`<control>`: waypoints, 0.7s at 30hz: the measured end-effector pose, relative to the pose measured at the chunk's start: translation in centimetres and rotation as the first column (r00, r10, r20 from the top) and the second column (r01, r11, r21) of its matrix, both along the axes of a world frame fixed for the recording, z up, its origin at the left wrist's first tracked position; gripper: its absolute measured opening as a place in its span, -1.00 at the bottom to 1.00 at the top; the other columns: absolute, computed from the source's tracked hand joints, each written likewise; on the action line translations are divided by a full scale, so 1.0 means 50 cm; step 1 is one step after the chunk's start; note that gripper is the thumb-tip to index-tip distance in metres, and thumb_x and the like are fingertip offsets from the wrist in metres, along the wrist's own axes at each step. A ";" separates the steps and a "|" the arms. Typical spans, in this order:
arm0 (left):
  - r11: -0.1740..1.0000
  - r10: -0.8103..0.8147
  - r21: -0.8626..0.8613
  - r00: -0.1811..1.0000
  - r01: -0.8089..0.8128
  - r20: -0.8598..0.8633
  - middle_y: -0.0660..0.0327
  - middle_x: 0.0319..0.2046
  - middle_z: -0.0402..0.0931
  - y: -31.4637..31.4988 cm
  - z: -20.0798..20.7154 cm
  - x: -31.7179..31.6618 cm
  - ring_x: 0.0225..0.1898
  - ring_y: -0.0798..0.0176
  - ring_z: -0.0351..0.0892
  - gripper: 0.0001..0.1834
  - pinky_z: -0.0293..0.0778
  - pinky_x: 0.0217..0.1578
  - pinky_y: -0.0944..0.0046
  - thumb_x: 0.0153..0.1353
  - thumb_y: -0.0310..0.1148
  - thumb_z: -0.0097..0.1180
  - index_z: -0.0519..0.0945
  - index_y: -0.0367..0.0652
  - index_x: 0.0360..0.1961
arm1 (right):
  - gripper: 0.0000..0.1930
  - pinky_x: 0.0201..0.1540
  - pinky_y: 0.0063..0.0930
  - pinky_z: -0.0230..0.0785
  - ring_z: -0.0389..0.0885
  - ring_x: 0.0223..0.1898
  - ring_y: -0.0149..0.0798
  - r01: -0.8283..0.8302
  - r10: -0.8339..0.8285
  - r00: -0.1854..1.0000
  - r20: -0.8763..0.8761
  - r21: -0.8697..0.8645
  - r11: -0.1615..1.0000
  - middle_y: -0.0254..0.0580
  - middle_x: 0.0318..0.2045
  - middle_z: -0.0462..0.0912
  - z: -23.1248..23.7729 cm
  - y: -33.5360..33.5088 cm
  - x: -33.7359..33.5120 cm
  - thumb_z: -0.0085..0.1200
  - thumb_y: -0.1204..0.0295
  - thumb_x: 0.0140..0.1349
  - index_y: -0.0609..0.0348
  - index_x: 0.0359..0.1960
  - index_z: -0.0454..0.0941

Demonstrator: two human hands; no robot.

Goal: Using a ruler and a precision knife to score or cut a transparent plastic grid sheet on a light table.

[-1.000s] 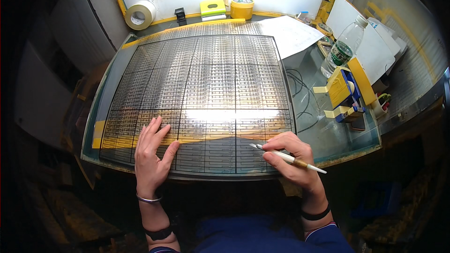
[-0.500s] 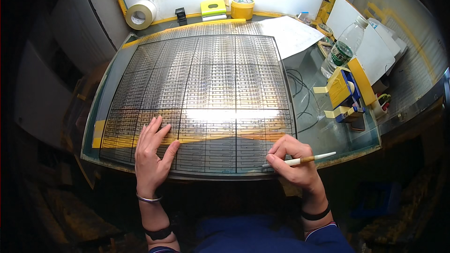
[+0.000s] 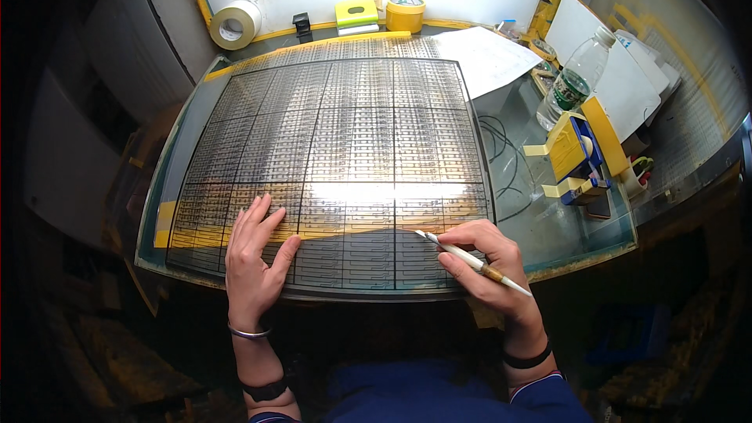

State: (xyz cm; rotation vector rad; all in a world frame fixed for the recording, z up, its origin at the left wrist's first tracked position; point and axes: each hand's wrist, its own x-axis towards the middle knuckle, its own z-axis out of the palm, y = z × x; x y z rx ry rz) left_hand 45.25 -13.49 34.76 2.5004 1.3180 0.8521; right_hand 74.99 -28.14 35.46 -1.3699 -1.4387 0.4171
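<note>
A dark film sheet (image 3: 345,258), printed with dense rows of fine circuit-like lines and a grid of black lines, lies on the glass-topped table. My left hand (image 3: 257,247) rests on its lower left part, palm down, fingers stretched and thumb apart, holding nothing. Near the sheet's lower right corner, my right hand (image 3: 489,262) pinches a slim pen-shaped craft knife (image 3: 464,255). Its handle is white with a tan wrap, and the tip points up-left, at or just above the sheet. I cannot tell whether it touches.
Behind the sheet stand a large tape roll (image 3: 236,25), a yellow-green hole punch (image 3: 356,16) and a yellow tub (image 3: 405,13). White paper (image 3: 489,59) lies at the back right. A plastic bottle (image 3: 576,82), a blue-and-yellow tape dispenser (image 3: 580,160) and thin black cables (image 3: 505,149) are on the right.
My right hand has turned the craft knife. Its tip has moved up and left across the sheet, and its rear end now points down-right. My left hand has stayed put.
</note>
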 end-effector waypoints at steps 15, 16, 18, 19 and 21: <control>1.000 -0.004 -0.001 1.000 0.004 0.005 -0.02 0.31 0.50 0.000 0.002 0.002 0.41 -0.07 0.37 -0.52 0.14 0.47 -0.08 0.27 -0.19 0.34 0.66 -0.23 0.14 | -0.87 -0.26 -0.38 0.44 0.63 -0.36 -0.25 -0.059 0.048 0.989 -0.141 -0.072 0.996 -0.16 -0.47 0.67 -0.013 -0.015 0.012 0.35 0.54 0.20 0.28 -0.45 0.64; 1.000 -0.004 -0.011 1.000 0.004 0.002 -0.01 0.33 0.49 -0.002 0.004 0.003 0.43 -0.06 0.36 -0.52 0.13 0.47 -0.07 0.28 -0.21 0.33 0.65 -0.22 0.16 | -0.89 -0.24 -0.38 0.45 0.64 -0.35 -0.23 -0.044 0.034 0.990 -0.136 -0.071 0.997 -0.14 -0.45 0.68 -0.012 -0.014 0.011 0.35 0.53 0.21 0.29 -0.42 0.66; 1.000 -0.001 -0.018 1.000 0.001 -0.003 0.00 0.34 0.48 -0.003 0.005 0.001 0.44 -0.05 0.34 -0.52 0.13 0.48 -0.06 0.28 -0.24 0.33 0.65 -0.21 0.17 | -0.90 -0.17 -0.35 0.47 0.67 -0.29 -0.18 -0.031 0.028 0.996 -0.087 -0.042 0.999 -0.11 -0.39 0.71 -0.005 -0.009 0.007 0.35 0.52 0.21 0.28 -0.31 0.69; 1.000 0.000 -0.016 1.000 0.000 -0.003 0.00 0.34 0.48 -0.002 0.004 0.000 0.44 -0.05 0.34 -0.52 0.13 0.48 -0.06 0.28 -0.24 0.33 0.65 -0.21 0.17 | -0.88 -0.14 -0.34 0.48 0.68 -0.26 -0.16 -0.025 0.024 0.998 -0.062 -0.028 0.999 -0.09 -0.36 0.73 -0.002 -0.007 0.005 0.35 0.51 0.21 0.28 -0.26 0.71; 1.000 0.000 -0.017 1.000 0.000 -0.002 0.00 0.34 0.48 -0.002 0.003 0.000 0.44 -0.05 0.34 -0.52 0.13 0.48 -0.06 0.28 -0.23 0.33 0.65 -0.21 0.17 | -0.84 -0.07 -0.33 0.49 0.69 -0.21 -0.12 -0.016 0.015 0.999 -0.041 -0.030 0.999 -0.05 -0.31 0.74 0.002 -0.005 0.003 0.35 0.51 0.21 0.28 -0.20 0.71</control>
